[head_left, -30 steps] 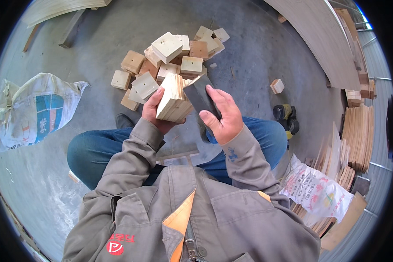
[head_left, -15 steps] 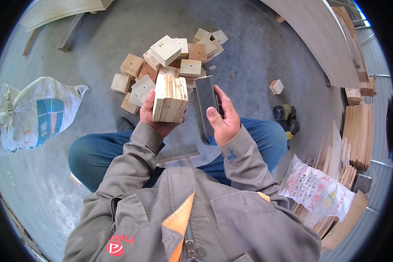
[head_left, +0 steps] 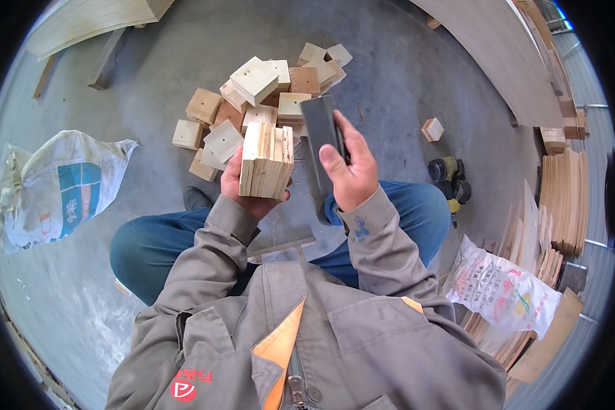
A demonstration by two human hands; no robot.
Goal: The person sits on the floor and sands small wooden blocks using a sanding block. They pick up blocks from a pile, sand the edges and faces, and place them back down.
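Observation:
A pale plywood block (head_left: pixel 266 164) with layered edges is in my left hand (head_left: pixel 232 179). Its fingers wrap around the block's side and underneath. My right hand (head_left: pixel 354 169) grips a long dark grey rectangular block (head_left: pixel 317 126), thumb on the near face and fingers along the right edge. The grey block is held tilted, just right of the plywood block, with a gap between the two. Beyond both hands lies a pile of wooden blocks (head_left: pixel 254 78) on the floor, several with a small hole in the top face.
A single wooden block (head_left: pixel 432 129) lies to the right, near a yellow-and-black power tool (head_left: pixel 448 179). White sacks rest at the left (head_left: pixel 68 188) and lower right (head_left: pixel 506 290). Stacked wood strips (head_left: pixel 564 205) stand along the right wall. Large boards (head_left: pixel 485 61) are at the upper right.
The grey block in my right hand has moved up and tilted, its broad face now turned more toward me. The plywood block in my left hand has shifted slightly and turned a little.

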